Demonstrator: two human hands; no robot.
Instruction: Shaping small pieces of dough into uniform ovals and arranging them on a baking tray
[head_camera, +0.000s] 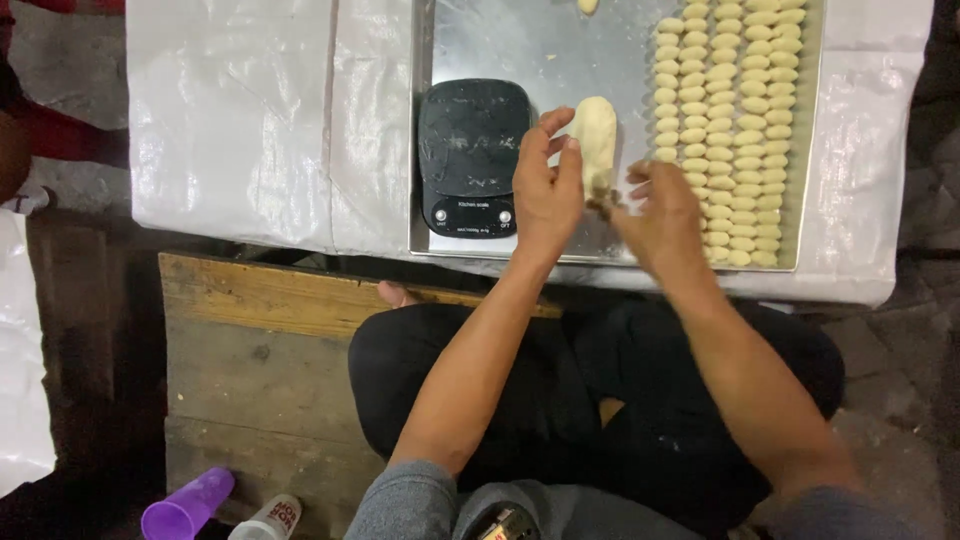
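A pale log of dough (597, 135) lies on a metal tray (520, 45), just right of a black kitchen scale (472, 150). My left hand (548, 185) rests against the near end of the log, fingers curled loosely beside it. My right hand (660, 215) is blurred, fingertips meeting the left hand at the log's near tip, where a small dark bit shows; whether it pinches dough is unclear. Several rows of small shaped dough pieces (735, 120) fill the tray's right side.
The tray sits on a low table covered in white plastic sheet (250, 110). My crossed legs rest on a wooden pallet (250, 340). A purple cup (185, 508) and a white bottle (270, 520) lie at bottom left. Another small dough bit (588, 6) lies at the tray's far edge.
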